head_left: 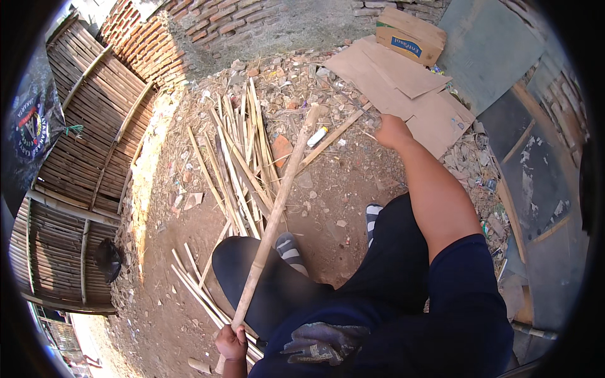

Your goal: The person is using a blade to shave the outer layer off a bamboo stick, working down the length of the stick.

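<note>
Dark shirt cloth (394,340) fills the lower middle of the frame, nearest the camera. Slanting through the centre, a bamboo pole (275,220) passes over the left thigh (296,290); the left hand (232,343) is wrapped round it near its lower end, at bottom left. No hand steadies the upper-centre end, so a knock there could twist it. Right of upper centre, the right hand (393,133) is closed on a narrow tool (372,120), apparently bladed; glancing off the round pole, it could strike thigh or left foot (290,249). Loose bamboo strips (242,151), left of centre, could slide underfoot.
</note>
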{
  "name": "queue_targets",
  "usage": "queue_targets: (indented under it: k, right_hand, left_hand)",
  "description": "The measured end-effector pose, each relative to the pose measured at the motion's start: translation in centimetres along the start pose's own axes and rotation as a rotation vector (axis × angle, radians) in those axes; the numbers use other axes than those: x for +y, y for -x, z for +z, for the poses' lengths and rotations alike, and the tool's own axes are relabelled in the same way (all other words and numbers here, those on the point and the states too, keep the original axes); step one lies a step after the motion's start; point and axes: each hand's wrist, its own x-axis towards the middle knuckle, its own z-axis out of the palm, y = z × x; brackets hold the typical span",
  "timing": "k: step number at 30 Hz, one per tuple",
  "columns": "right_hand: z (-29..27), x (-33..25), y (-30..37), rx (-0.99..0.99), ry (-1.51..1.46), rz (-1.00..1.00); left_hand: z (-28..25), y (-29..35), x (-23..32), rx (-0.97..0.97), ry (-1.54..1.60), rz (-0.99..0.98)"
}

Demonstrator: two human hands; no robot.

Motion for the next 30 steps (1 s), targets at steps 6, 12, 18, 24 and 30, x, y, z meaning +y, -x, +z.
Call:
queue_targets:
  k: [6,12,18,24,30]
  right_hand:
    - [-1.1,-1.1,1.7,-0.023,-0.091,-0.107]
    - [-2.2,-1.8,1.7,0.026,-0.231,-0.161]
    - [-1.8,-1.8,1.8,0.178,-0.328,-0.358]
    - [-2.8,-4.3,4.2,0.114,-0.308,-0.493]
    - [-3.4,-7.0,6.2,0.014,0.001,-0.684]
  left_hand:
    - [0.9,0.5,0.4,-0.002,0.049,-0.067]
    - [0.9,0.4,0.6,0.011,0.063,-0.097]
    - [0.6,0.3,1.2,0.043,0.061,-0.056]
    - [0.6,0.2,1.3,0.062,0.02,-0.019]
    - [0.5,0.3,0.7,0.031,0.007,0.023]
